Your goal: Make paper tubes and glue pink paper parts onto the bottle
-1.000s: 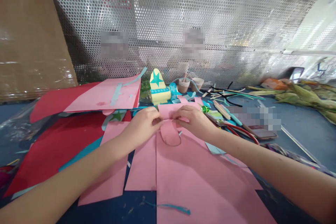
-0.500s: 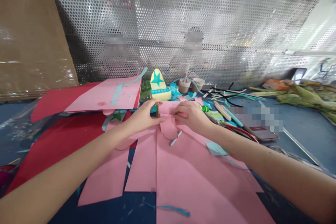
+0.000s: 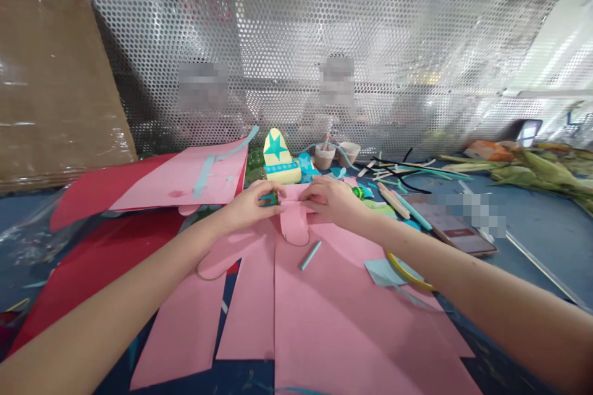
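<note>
A green bottle [image 3: 358,192] lies crosswise between my hands, its neck pointing right and its middle covered by pink paper [image 3: 295,191]. A rounded tongue of that paper hangs down toward me. My left hand [image 3: 250,205] grips the bottle's left end, thumb below and fingers above; a bit of green glass shows there. With bent fingers, my right hand [image 3: 337,202] presses the paper near its middle; its fingertips are partly hidden. Beneath lie large pink sheets [image 3: 343,321]. A short light-blue stick [image 3: 311,255] rests on them.
Behind my hands stands a yellow paper piece with a teal star [image 3: 276,145], near two small cups [image 3: 325,155]. Pipe cleaners [image 3: 403,168] and a phone [image 3: 456,228] lie right. Red card [image 3: 102,259] is left, cardboard [image 3: 55,86] farther back. Perforated silver sheeting closes the rear.
The view has shifted slightly. My hands stay on the wrapped bottle, with small finger movements. The light-blue stick now lies apart from the hanging paper, and a yellow curved handle shows beside my right forearm.
</note>
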